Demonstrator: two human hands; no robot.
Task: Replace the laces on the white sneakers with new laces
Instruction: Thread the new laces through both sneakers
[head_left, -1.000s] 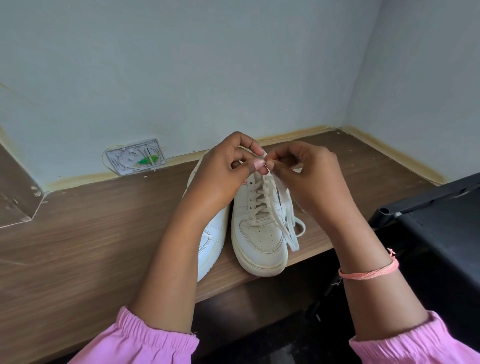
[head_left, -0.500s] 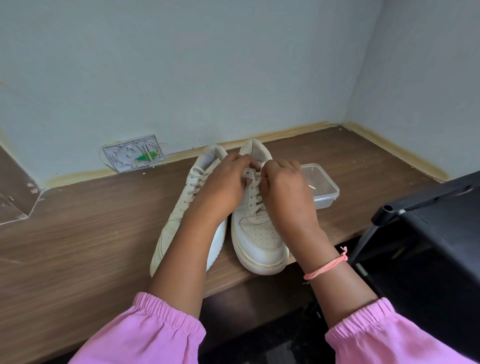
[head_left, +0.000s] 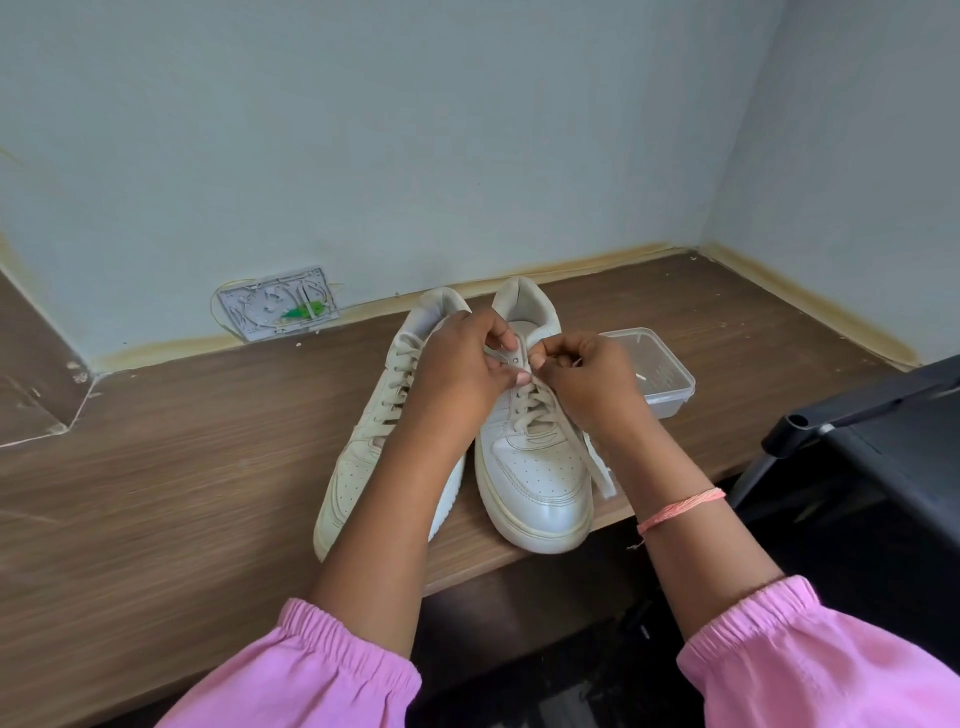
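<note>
Both hands, left hand (head_left: 457, 369) and right hand (head_left: 587, 374), pinch the lace (head_left: 524, 364) at the right sneaker's (head_left: 535, 467) top eyelets. Grip sits above its tongue; the loose lace end trails onto the worktop (head_left: 182, 467).

sneakers (head_left: 535, 467) – white pair, side by side | laces (head_left: 530, 410) – cream, threaded

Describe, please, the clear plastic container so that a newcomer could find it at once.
Start at the brown wooden shelf along the pale wall and find the pair of white sneakers near its front edge. Just right of them, behind the right hand, sits the clear rectangular plastic container, the only see-through thing there.
</note>
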